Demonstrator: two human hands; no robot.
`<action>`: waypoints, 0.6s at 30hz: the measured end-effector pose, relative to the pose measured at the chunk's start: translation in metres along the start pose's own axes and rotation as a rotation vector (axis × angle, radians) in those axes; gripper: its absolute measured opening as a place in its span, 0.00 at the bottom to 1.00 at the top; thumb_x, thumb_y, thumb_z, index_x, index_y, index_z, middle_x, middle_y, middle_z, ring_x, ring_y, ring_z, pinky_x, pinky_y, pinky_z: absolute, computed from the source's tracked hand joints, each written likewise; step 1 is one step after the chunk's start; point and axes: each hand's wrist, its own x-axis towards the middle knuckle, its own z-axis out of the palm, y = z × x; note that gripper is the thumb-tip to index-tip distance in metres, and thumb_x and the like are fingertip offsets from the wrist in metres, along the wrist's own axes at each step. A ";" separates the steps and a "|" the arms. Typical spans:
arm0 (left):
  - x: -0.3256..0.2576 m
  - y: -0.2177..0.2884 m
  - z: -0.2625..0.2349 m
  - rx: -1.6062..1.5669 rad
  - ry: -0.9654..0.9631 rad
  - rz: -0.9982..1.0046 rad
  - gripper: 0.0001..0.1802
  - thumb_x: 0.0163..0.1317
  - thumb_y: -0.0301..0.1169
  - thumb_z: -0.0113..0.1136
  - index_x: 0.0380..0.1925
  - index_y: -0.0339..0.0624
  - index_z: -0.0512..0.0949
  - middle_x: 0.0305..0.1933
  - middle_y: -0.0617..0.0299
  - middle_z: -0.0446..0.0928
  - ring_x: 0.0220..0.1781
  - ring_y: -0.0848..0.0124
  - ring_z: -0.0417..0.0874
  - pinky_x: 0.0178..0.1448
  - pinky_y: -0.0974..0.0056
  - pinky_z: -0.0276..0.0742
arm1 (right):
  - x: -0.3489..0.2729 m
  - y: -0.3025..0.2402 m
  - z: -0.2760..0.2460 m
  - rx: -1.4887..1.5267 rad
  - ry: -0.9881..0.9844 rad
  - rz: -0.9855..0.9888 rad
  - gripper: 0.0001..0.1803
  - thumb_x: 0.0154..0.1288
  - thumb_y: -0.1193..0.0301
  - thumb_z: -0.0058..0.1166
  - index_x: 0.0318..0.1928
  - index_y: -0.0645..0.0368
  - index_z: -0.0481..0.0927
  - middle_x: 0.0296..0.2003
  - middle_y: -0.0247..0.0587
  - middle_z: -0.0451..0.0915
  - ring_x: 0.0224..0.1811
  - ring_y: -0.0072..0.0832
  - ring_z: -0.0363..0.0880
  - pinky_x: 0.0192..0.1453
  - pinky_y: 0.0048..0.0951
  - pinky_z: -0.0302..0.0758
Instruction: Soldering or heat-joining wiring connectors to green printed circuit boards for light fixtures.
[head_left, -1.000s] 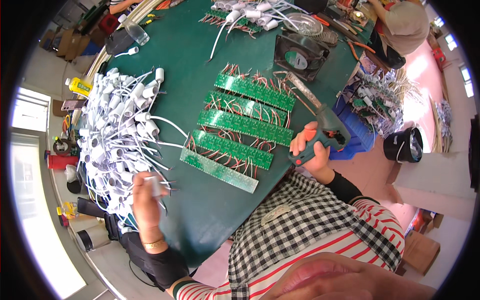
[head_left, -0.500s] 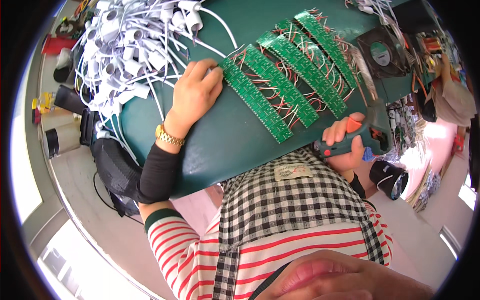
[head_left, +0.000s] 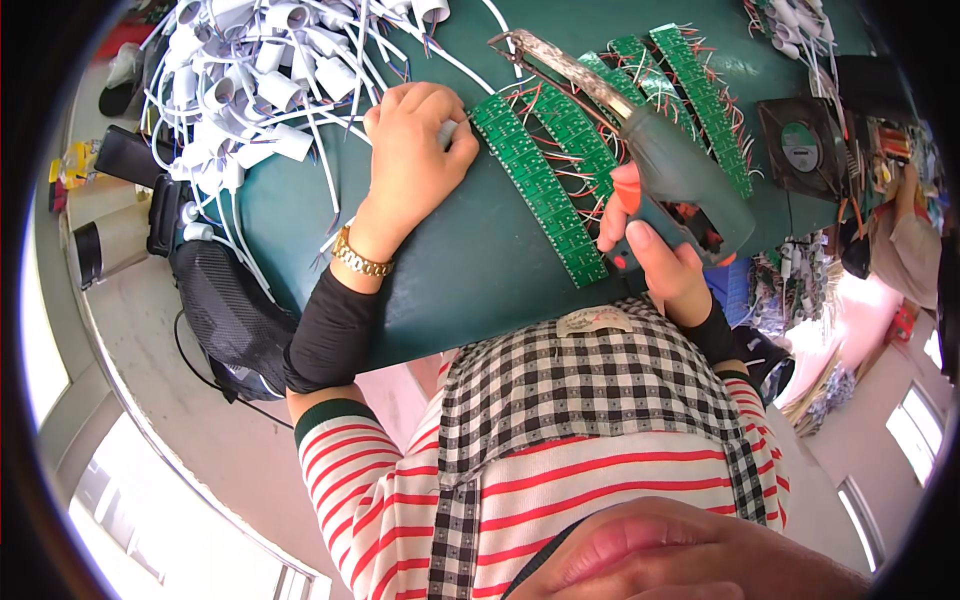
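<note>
My right hand [head_left: 665, 270] grips a dark green soldering gun [head_left: 690, 175] with an orange trigger. Its long metal barrel slants up and left above the strips of green circuit boards, partly covering them. My left hand [head_left: 415, 155] rests on the table beside the upper end of the nearest circuit board strip [head_left: 540, 190]. Its fingers are curled around something small and whitish, mostly hidden by the hand. Red and white wires stick out along the strips, which lie side by side in a slanting row.
A heap of white lamp sockets with cables [head_left: 275, 90] covers the table's far left. At the right stands a black square fan [head_left: 800, 148], with more white cabled parts [head_left: 790, 25] behind it. A black mesh object [head_left: 230, 310] sits at the green table's [head_left: 440, 310] left edge.
My right hand has lifted the soldering gun and swung its barrel leftward over the boards. My left hand stays by the nearest strip's end, still curled. The whole view has shifted slightly.
</note>
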 end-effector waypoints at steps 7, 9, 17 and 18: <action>0.003 -0.004 0.001 -0.099 0.053 -0.017 0.04 0.41 0.25 0.59 0.20 0.44 0.75 0.32 0.67 0.78 0.44 0.62 0.75 0.47 0.57 0.63 | 0.008 0.008 0.006 -0.086 -0.018 -0.029 0.21 0.62 0.71 0.50 0.54 0.66 0.68 0.26 0.40 0.74 0.26 0.26 0.74 0.31 0.26 0.72; 0.003 -0.004 -0.001 -0.122 0.053 -0.038 0.03 0.41 0.25 0.59 0.19 0.44 0.75 0.31 0.68 0.78 0.44 0.63 0.75 0.47 0.57 0.62 | 0.002 0.007 0.007 -0.104 -0.018 0.017 0.21 0.62 0.70 0.50 0.54 0.66 0.68 0.26 0.40 0.74 0.26 0.25 0.74 0.30 0.26 0.72; 0.005 -0.004 -0.006 -0.153 0.042 -0.026 0.03 0.38 0.26 0.60 0.16 0.44 0.76 0.31 0.71 0.79 0.44 0.64 0.75 0.45 0.59 0.61 | -0.024 0.020 -0.011 -0.496 -0.155 -0.054 0.25 0.62 0.68 0.52 0.58 0.64 0.68 0.28 0.40 0.74 0.26 0.24 0.72 0.31 0.27 0.70; 0.005 -0.005 -0.007 -0.153 0.044 -0.029 0.03 0.38 0.26 0.60 0.16 0.44 0.76 0.31 0.71 0.79 0.44 0.64 0.75 0.45 0.59 0.61 | -0.025 0.020 -0.011 -0.546 -0.149 -0.059 0.24 0.62 0.68 0.52 0.58 0.63 0.68 0.28 0.40 0.74 0.26 0.24 0.72 0.31 0.27 0.70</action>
